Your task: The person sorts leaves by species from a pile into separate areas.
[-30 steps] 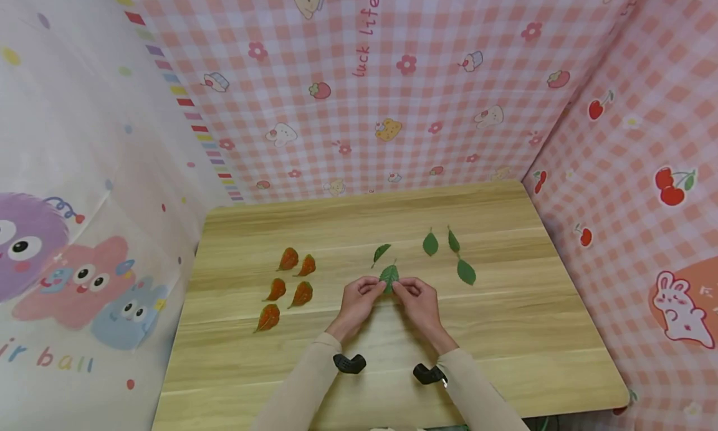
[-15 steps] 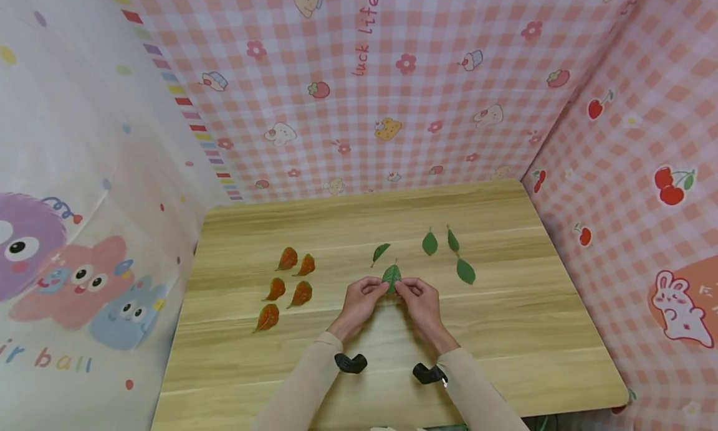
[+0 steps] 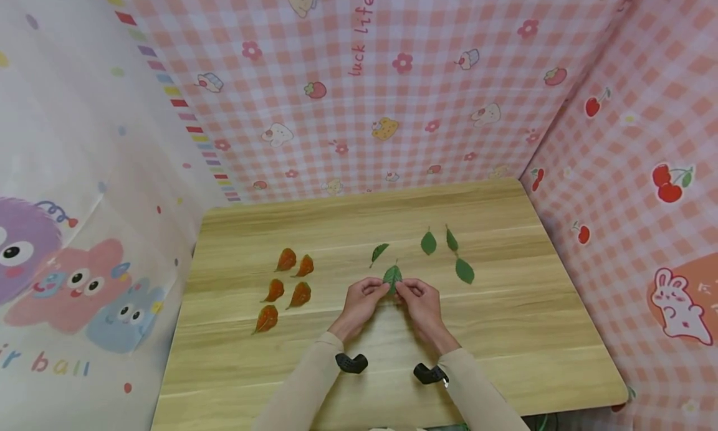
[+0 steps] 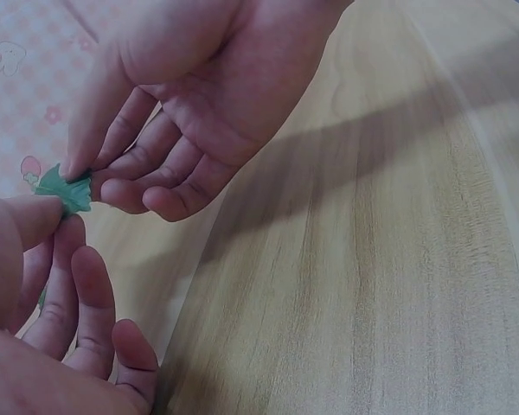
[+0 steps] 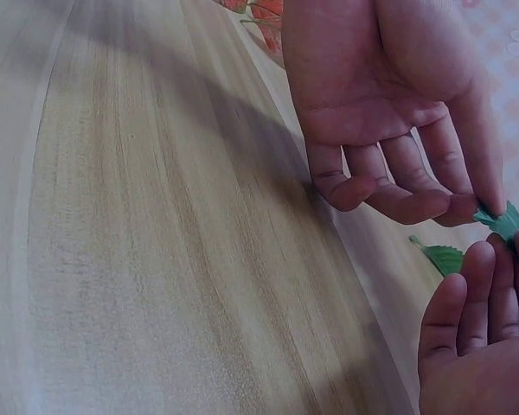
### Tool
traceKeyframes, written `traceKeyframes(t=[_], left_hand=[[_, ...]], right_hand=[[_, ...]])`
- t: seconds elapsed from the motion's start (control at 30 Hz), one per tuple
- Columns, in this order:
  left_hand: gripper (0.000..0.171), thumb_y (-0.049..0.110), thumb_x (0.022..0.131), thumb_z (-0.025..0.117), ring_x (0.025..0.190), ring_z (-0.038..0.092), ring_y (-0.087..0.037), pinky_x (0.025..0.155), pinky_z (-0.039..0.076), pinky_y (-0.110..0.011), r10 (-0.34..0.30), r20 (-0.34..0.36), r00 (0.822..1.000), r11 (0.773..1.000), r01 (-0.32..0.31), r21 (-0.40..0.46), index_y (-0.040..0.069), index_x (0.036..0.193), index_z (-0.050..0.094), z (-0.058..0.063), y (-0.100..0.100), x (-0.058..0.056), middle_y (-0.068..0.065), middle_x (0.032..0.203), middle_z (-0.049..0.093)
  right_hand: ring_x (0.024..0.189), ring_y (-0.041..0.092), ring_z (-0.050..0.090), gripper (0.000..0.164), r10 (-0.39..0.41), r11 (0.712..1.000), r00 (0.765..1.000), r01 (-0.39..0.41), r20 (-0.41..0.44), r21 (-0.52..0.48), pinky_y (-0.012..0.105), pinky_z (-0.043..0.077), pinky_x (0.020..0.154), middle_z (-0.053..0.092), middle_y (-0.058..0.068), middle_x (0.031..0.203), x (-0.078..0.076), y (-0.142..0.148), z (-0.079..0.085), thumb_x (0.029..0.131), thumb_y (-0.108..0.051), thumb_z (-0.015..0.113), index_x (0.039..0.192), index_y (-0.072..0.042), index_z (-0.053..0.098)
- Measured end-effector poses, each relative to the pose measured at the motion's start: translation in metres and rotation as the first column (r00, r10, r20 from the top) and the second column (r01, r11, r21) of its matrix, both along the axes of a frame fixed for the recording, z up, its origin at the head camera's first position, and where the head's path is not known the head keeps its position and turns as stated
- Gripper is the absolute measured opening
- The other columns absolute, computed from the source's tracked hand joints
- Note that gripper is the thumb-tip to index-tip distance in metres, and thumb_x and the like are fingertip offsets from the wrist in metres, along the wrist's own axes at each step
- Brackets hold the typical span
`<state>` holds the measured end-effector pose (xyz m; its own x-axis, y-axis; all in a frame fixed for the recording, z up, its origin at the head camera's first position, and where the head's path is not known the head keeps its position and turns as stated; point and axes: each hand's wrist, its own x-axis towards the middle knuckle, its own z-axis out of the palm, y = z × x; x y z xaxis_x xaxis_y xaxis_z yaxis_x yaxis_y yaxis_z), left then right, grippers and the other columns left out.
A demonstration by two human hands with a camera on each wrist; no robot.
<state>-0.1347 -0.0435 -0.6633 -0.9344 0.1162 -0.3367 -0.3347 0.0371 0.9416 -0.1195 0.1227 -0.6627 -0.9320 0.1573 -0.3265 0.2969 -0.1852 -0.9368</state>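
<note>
In the head view a green leaf point(image 3: 392, 275) with toothed edges and a short stem pointing away is held over the middle of the table. My left hand point(image 3: 361, 300) pinches its left side between thumb and finger. On the other side, my right hand point(image 3: 421, 301) pinches it the same way. Both wrist views show the held leaf point(image 4: 65, 190) slightly bent between the two pairs of fingertips, other fingers loosely curled. Just beyond lies another green leaf point(image 3: 379, 253), its near end close to my left fingers; the right wrist view shows a loose leaf point(image 5: 443, 258) too.
Several orange-red leaves point(image 3: 300, 295) lie in a group on the left of the wooden table point(image 3: 505, 344). To the right are three green leaves point(image 3: 464, 270). Patterned cloth point(image 3: 336, 107) hangs behind and at both sides.
Both hands and the pinched leaf stay almost in place, the leaf shifting slightly right against the table. The head view turns a little; the loose leaves stay put.
</note>
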Motion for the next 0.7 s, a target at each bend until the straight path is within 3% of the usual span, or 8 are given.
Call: traceKeyframes(t=[0.47,0.7], left_hand=[[0.028,0.026,0.107,0.080,0.102,0.071,-0.019,0.087,0.053,-0.029,0.004,0.002,1.000,1.000,-0.004,0.001,0.002,0.120,0.078,-0.0005,0.0024,0.0007,-0.021,0.119,0.083],[0.029,0.028,0.108,0.079,0.101,0.071,-0.017,0.085,0.052,-0.029,-0.004,0.003,1.000,1.000,0.004,-0.010,0.002,0.122,0.079,0.0026,0.0039,0.0024,-0.019,0.120,0.083]], right_hand=[[0.081,0.017,0.079,0.016,0.003,1.000,1.000,-0.003,0.001,-0.025,0.028,0.066,0.076,0.083,0.007,0.089,0.0004,0.0029,-0.0016,0.107,-0.008,0.077,0.114,0.007,0.077],[0.079,0.015,0.077,0.016,-0.004,0.999,1.000,0.004,0.001,-0.041,0.027,0.066,0.076,0.081,0.000,0.084,0.0005,0.0044,-0.0041,0.107,-0.007,0.077,0.113,0.008,0.076]])
